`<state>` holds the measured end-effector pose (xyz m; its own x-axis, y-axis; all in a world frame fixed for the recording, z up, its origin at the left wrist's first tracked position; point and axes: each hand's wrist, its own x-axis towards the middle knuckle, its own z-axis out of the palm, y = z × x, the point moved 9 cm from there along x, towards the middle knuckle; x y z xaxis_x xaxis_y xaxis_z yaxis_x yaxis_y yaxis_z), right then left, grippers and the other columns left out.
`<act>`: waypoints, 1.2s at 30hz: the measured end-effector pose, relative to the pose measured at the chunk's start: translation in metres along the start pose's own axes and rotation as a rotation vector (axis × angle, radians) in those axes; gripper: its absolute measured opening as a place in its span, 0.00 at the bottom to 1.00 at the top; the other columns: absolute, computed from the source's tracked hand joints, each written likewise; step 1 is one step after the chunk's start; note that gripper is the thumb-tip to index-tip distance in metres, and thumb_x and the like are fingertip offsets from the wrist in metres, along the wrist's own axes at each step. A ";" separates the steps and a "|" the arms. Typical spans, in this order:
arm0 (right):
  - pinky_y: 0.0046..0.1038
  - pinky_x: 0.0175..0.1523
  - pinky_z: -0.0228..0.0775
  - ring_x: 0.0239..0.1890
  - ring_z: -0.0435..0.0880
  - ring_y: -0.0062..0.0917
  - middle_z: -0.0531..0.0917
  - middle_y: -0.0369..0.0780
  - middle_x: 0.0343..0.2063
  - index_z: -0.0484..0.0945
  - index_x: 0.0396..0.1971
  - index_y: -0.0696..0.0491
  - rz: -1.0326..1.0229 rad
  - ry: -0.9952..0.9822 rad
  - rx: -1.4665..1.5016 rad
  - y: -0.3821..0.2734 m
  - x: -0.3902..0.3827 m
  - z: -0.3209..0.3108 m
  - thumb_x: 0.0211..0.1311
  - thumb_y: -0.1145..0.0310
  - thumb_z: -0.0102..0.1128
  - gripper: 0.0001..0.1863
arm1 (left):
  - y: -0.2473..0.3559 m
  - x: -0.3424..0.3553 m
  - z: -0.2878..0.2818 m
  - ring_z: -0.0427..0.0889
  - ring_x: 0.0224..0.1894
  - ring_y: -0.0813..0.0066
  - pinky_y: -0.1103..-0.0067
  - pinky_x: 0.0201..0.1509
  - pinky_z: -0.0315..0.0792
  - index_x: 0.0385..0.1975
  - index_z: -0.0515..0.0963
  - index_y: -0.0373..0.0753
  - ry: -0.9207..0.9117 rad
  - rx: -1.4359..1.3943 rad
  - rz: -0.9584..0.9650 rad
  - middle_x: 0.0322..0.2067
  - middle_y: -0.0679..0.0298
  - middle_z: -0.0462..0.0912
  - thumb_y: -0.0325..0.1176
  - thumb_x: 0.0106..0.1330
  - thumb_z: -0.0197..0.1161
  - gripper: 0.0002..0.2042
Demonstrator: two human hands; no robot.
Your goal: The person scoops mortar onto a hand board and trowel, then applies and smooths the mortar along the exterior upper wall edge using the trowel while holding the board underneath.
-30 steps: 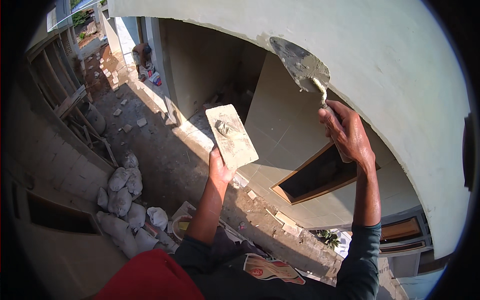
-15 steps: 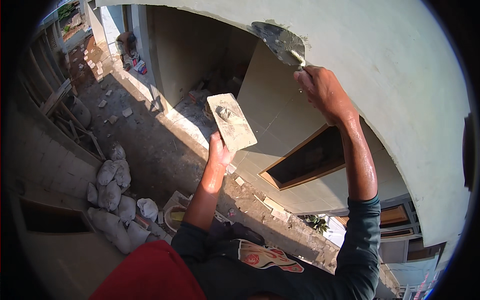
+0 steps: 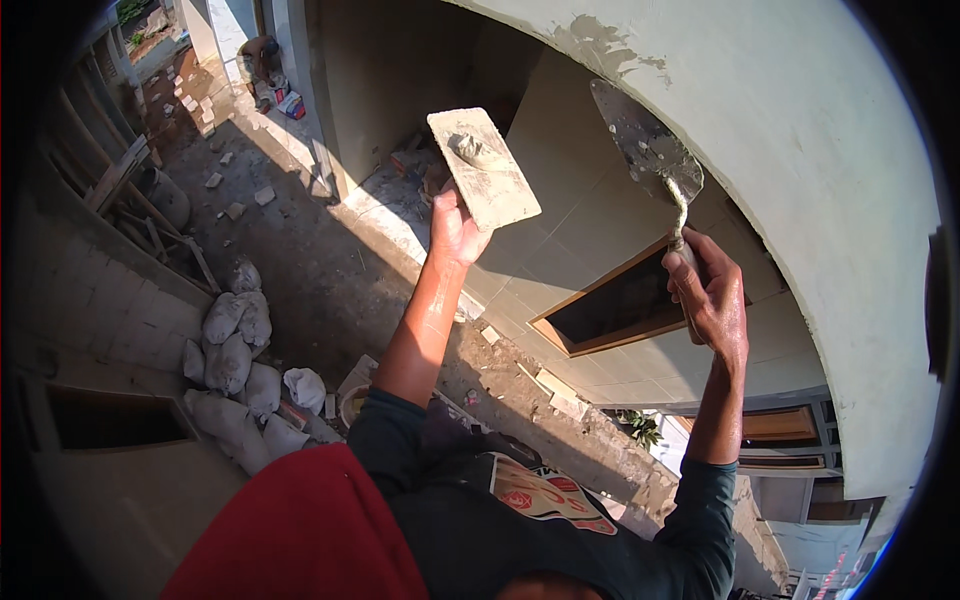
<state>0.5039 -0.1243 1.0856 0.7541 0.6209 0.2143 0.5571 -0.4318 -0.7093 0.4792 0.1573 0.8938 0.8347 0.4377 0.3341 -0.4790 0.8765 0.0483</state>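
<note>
In my left hand [image 3: 460, 228] I hold up a pale rectangular plastering hawk [image 3: 498, 190] from below; my fingers under it are mostly hidden. A small lump of wet mortar [image 3: 470, 148] sits on its face. My right hand [image 3: 712, 295] is closed around the handle of a pointing trowel [image 3: 645, 142], whose mortar-smeared blade points up and away. The blade appears apart from the patch of fresh mortar [image 3: 602, 48] on the pale curved wall edge [image 3: 790, 190], though it overlaps that edge in view.
Far below lies a dirt passage [image 3: 310, 270] with scattered rubble. White sacks [image 3: 235, 350] are heaped at the left by a block wall. Another person [image 3: 258, 70] bends at the far left. A wood-framed window [image 3: 620, 300] is set beneath the curved wall.
My right hand has drawn the trowel down and toward me, off the wall, where a mortar patch now shows. My left hand has raised the hawk farther away and slightly right.
</note>
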 end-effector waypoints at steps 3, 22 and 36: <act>0.25 0.33 0.70 0.27 0.77 0.23 0.78 0.42 0.27 0.75 0.47 0.64 -0.110 -0.028 -0.127 0.003 -0.004 0.023 0.65 0.62 0.62 0.21 | 0.014 0.019 0.010 0.76 0.58 0.61 0.60 0.64 0.69 0.58 0.70 0.37 0.006 0.020 0.006 0.55 0.56 0.76 0.33 0.70 0.49 0.18; 0.33 0.35 0.75 0.32 0.82 0.39 0.81 0.48 0.37 0.77 0.47 0.64 -0.234 0.023 -0.460 -0.038 -0.010 0.058 0.59 0.70 0.66 0.18 | 0.018 0.026 0.019 0.77 0.56 0.63 0.65 0.62 0.72 0.58 0.69 0.34 0.001 0.112 -0.007 0.54 0.58 0.78 0.30 0.64 0.57 0.21; 0.29 0.37 0.76 0.34 0.83 0.33 0.81 0.47 0.38 0.77 0.49 0.61 -0.470 0.400 -0.362 -0.014 0.020 0.082 0.55 0.75 0.69 0.21 | 0.008 0.047 0.035 0.77 0.57 0.59 0.60 0.63 0.70 0.58 0.72 0.37 -0.140 -0.016 -0.137 0.55 0.57 0.77 0.32 0.68 0.52 0.19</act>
<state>0.4824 -0.0522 1.0442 0.4374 0.5371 0.7212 0.8825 -0.4106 -0.2294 0.5052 0.1775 0.9424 0.8455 0.2827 0.4531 -0.3579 0.9296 0.0878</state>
